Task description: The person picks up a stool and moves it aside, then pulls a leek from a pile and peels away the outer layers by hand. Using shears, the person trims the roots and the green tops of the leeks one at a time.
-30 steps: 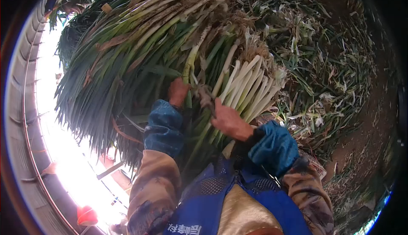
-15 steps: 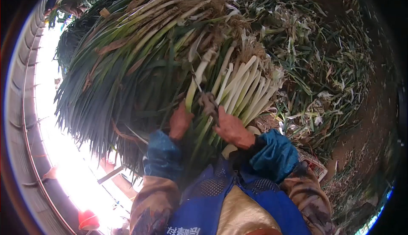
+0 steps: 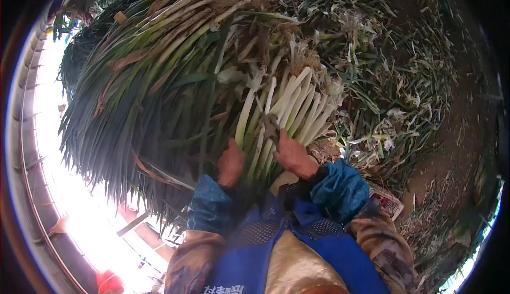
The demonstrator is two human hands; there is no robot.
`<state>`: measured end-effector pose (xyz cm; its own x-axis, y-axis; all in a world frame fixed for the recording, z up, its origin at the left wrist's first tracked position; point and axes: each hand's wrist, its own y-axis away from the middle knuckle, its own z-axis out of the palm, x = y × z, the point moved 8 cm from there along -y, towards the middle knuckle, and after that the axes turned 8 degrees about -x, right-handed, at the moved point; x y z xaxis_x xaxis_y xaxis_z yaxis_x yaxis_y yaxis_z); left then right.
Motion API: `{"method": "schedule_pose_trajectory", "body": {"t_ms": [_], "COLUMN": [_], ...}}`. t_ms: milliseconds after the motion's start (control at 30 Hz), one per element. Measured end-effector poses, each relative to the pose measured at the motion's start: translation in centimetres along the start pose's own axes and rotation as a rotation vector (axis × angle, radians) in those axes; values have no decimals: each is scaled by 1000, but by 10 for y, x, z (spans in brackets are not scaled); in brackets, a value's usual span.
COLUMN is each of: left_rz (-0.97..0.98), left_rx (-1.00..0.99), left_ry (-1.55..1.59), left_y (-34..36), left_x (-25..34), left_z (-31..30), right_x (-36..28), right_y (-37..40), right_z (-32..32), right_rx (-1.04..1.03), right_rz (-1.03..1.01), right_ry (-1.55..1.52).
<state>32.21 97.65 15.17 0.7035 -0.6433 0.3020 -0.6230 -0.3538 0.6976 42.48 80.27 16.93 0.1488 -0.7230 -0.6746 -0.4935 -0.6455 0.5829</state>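
Note:
My left hand (image 3: 231, 163) is closed around a green onion (image 3: 245, 117), its pale shank pointing up and away from me. Near the root end, loose pale skin (image 3: 234, 76) flares off to the side. In my right hand (image 3: 295, 156), the fingers wrap a worn grey air blow gun (image 3: 270, 125) with a thin nozzle angled at that shank. Just beyond it lies a row of clean white green onions (image 3: 311, 103), roots away from me. Their leafy ends run back toward my lap.
A large heap of unpeeled green onions (image 3: 127, 103) fills the left side, roots at the top. Torn leaves and skins (image 3: 372, 81) litter the ground on the right. A printed packet (image 3: 387, 203) lies by my right sleeve, and a red object (image 3: 109, 282) sits at lower left.
The outer skin near the held green onion's root end has come loose and flared sideways, baring a whiter shank. Both hands have shifted slightly right and down in the view.

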Motion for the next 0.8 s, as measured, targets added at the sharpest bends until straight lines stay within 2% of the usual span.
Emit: {"method": "schedule_pose_trajectory", "body": {"t_ms": [67,200,267,367,467,600,700,800], "left_rz": [-4,55,23,31,47,-27,20,-17], "left_rx": [-1,-10,-67,-127,-130,-131,-70,-130], "left_ry": [-31,11,-61,-94,-69,55,-100,-118], "left_y": [8,23,31,43,61,68,76,72], "left_x": [7,10,8,10,10,12,20,14], "left_z": [-3,-11,-8,-9,-9,0,8,22], "right_x": [8,2,1,12,23,14,17,34], "right_y": [-12,18,30,6,-25,-3,27,29], "right_z": [-9,-6,4,3,-8,-8,1,1], "right_rx": [150,13,-36,-31,43,55,60,56], "right_rz": [-35,-20,-8,57,30,-39,-77,-40], "right_ry": [25,16,49,51,35,11,21,41]}}
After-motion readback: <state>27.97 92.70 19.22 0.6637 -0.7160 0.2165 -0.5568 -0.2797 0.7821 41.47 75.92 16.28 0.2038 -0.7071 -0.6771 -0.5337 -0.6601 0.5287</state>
